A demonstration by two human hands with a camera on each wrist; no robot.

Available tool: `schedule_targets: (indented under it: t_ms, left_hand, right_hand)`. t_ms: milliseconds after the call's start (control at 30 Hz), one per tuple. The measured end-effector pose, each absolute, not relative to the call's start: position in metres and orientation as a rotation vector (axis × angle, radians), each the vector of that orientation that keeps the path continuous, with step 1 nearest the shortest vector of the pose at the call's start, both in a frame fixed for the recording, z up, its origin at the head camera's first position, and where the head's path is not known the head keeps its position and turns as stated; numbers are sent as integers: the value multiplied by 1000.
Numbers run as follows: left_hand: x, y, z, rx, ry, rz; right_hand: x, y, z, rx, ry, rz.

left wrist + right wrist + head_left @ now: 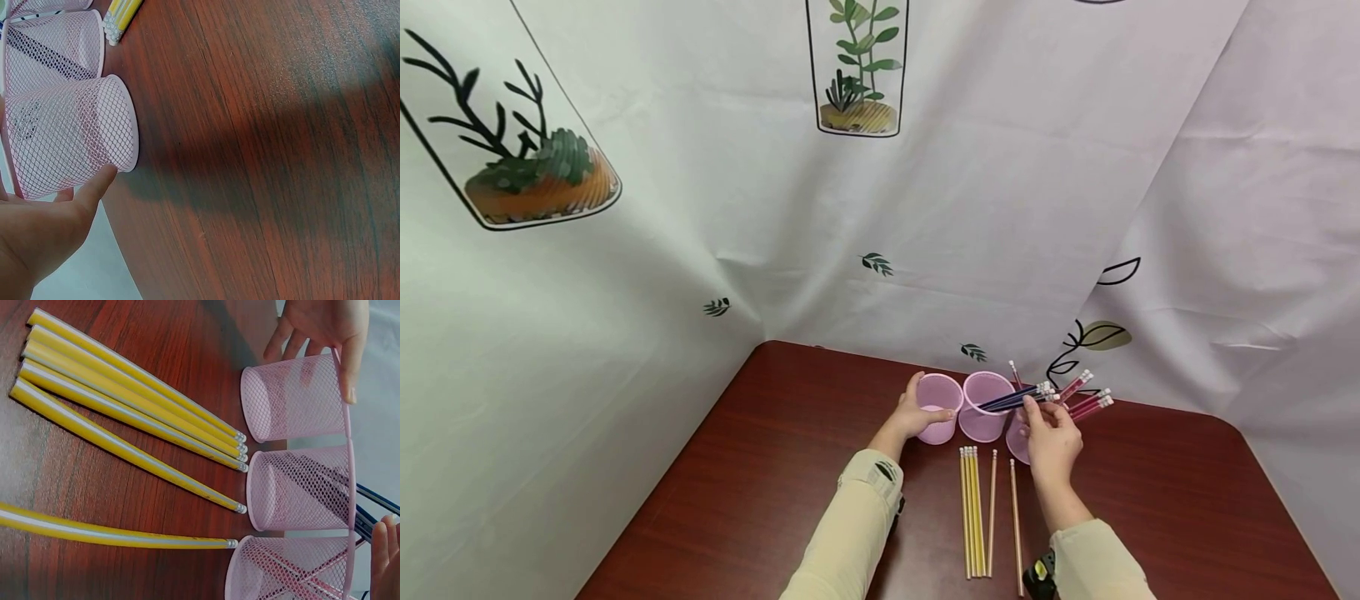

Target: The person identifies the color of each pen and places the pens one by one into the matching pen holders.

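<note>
Three pink mesh pencil cups stand side by side. My left hand (917,414) holds the left cup (75,134), thumb over its rim and fingers around the outer wall; no pencils show inside it. Dark blue pencils (1011,400) lean in the middle cup (983,429), their eraser ends sticking out to the right. At that upper end, my right hand (1051,437) pinches the blue pencils between thumb and fingers. Red pencils (1086,406) stand tilted in the right cup (281,575), which my right hand partly hides in the head view.
Several yellow pencils (972,512) lie on the brown table (760,500) in front of the cups, erasers toward them. Two of them, a nearer one (131,444) and a farther one (125,536), lie apart from the group. A patterned white cloth (1000,208) hangs behind the table.
</note>
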State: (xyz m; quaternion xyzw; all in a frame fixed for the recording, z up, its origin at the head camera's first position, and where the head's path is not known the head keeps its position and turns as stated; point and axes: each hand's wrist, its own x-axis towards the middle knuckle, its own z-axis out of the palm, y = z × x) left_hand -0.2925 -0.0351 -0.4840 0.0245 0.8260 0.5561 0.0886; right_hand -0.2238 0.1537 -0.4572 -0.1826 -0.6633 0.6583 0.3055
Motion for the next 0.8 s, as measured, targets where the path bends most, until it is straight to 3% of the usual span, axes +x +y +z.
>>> schedule_targets:
  t_ms: [800]
  left_hand:
    - [-294,-31,-481,56,2472,1628]
  right_hand:
    - [-220,154,-459,-657,-1760,1792]
